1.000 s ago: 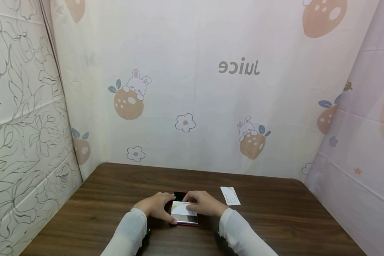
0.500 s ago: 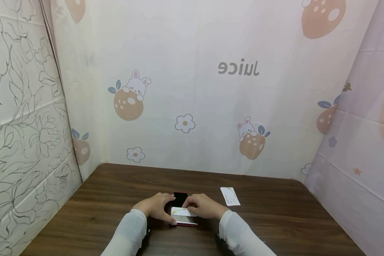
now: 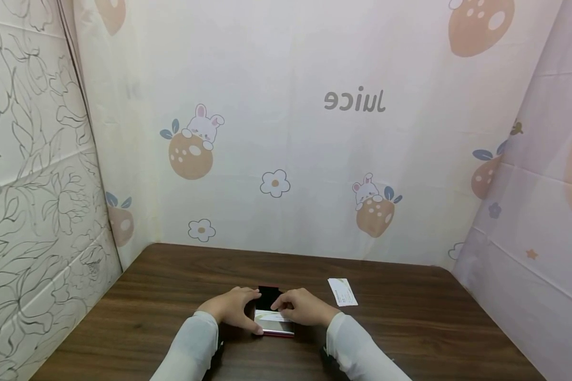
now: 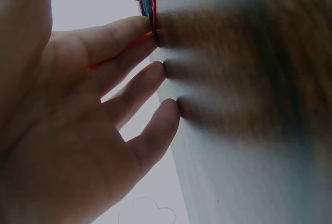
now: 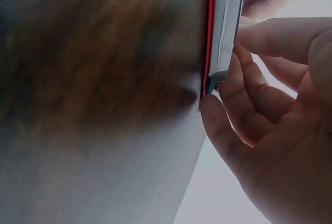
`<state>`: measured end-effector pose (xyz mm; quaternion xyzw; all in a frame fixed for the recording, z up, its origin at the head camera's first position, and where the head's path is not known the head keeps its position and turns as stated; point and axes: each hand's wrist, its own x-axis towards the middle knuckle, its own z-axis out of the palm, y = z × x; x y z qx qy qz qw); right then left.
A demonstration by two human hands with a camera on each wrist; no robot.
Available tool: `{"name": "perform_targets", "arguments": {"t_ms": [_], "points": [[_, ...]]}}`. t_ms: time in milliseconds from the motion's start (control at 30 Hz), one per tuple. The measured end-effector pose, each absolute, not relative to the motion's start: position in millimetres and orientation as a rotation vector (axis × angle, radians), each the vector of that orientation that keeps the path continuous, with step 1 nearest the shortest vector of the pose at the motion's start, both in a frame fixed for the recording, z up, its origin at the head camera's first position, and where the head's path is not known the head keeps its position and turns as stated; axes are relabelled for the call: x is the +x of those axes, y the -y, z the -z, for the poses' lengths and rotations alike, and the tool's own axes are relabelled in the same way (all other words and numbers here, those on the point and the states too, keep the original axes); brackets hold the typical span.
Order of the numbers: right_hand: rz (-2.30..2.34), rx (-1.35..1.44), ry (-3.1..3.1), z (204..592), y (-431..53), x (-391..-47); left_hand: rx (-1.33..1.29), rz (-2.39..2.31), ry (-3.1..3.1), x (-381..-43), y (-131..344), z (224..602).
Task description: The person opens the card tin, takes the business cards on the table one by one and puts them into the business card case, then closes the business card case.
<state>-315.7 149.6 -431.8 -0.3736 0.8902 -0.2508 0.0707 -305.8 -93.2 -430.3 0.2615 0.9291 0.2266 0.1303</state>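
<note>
An unfolded business card case, silvery with a red edge and a black lid, lies on the table in the head view. A white business card lies partly in its silvery half. My left hand holds the case's left side, thumb at the near corner and index finger by the lid. In the left wrist view its other fingertips rest on the table. My right hand pinches the card between thumb and curled fingers, hiding its right end. The right wrist view shows the case's side beside the thumb.
To the right of my right hand, a small stack of white business cards lies on the brown wooden table. Patterned cloth hangings stand behind the table and along both sides.
The white card has slid toward me, down into the silvery half, uncovering more of the black lid. My right hand moved slightly toward me with it; the left hand stays in place.
</note>
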Motion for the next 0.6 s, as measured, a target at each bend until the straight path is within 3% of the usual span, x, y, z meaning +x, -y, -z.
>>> {"name": "perform_targets", "arguments": {"t_ms": [600], "points": [[0.788, -0.828, -2.911, 429, -196, -325, 0.802, -0.671, -2.697, -304, 94, 430]]}}
